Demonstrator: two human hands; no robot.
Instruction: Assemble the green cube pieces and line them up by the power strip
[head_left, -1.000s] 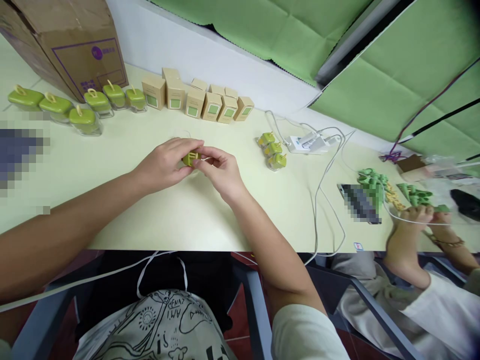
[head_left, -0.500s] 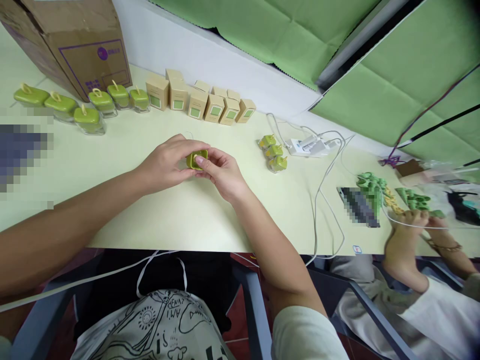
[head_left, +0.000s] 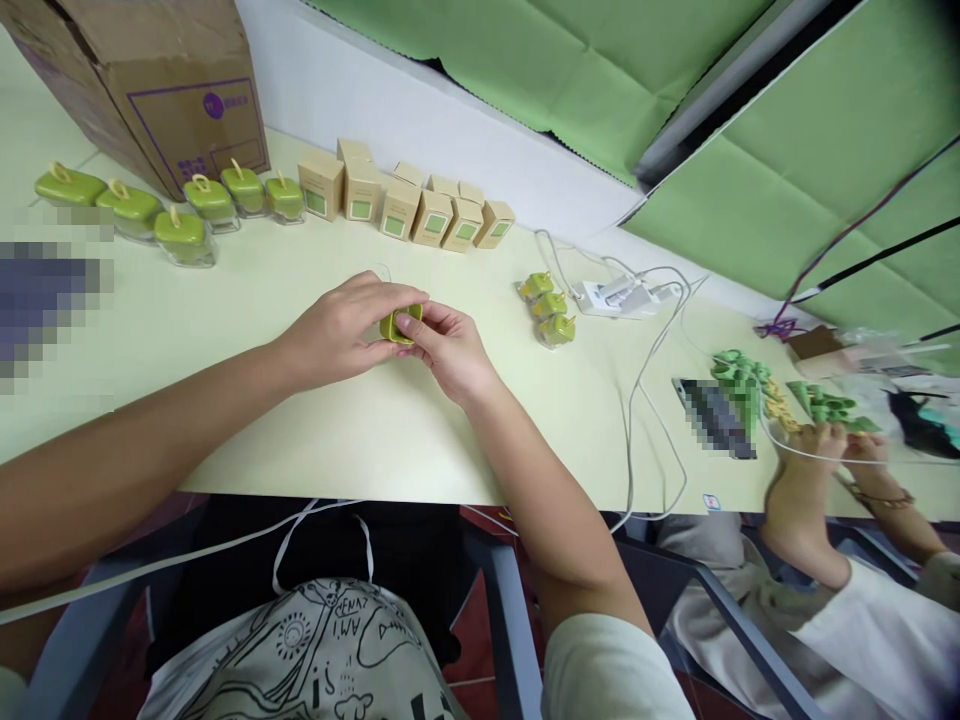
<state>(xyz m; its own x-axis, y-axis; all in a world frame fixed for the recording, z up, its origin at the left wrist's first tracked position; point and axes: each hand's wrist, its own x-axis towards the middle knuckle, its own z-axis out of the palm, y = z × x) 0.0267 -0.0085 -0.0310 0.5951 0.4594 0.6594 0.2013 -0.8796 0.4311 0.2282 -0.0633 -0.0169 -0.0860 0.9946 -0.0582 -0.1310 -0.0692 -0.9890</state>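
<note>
Both my hands meet over the middle of the pale table (head_left: 315, 440). My left hand (head_left: 341, 328) and my right hand (head_left: 448, 348) are closed together on one small green cap-like piece (head_left: 396, 325), fingertips pinching it from either side. A thin white thread loops just behind my left hand. Three similar green pieces (head_left: 549, 306) lie in a short row to the right, apart from my hands.
Several green-lidded clear jars (head_left: 180, 222) and small tan boxes (head_left: 409, 208) line the back, beside a large cardboard box (head_left: 161, 85). A white power strip (head_left: 621, 294) with cables lies right. Another person's hands (head_left: 832, 445) work on green parts at far right.
The green piece has turned between my fingers: its yellow loop showed a second ago, now its rounded open side faces up. My hands stay in the same spot.
</note>
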